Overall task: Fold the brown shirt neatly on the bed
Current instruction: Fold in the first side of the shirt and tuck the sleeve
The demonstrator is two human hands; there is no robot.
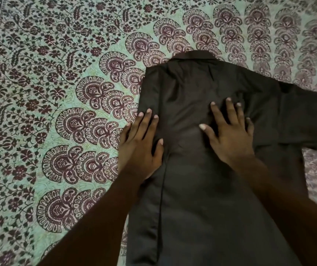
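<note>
The brown shirt (196, 198) is lying flat on the bed, back side up, stretching from the middle of the view down to six o'clock. Its collar (200, 54) is pointing toward twelve o'clock. One sleeve (307, 121) is spreading out toward three o'clock and running off the edge of the view. On the nine o'clock side, a narrow strip of cloth (148, 217) is running lengthwise beside a straight dark line, and it looks like that side is turned in over the body, though I cannot be sure.

Both hands are down on the shirt. The left hand (140, 148) is lying flat with its fingers straight, resting right on the shirt's nine o'clock edge. Its fingertips are aiming at twelve o'clock, and its outer side is sitting on the bedspread (58, 93). It is gripping nothing. The right hand (230, 137) is lying palm down on the middle of the shirt's back. Its fingers are spread wide and straight, pressing on the cloth and holding nothing. It is sitting at about three o'clock from the left hand, near it but not touching.

The bedspread is pale green with dark maroon flowers and fan-shaped motifs, and it is showing all around the shirt from seven o'clock up through one o'clock.
</note>
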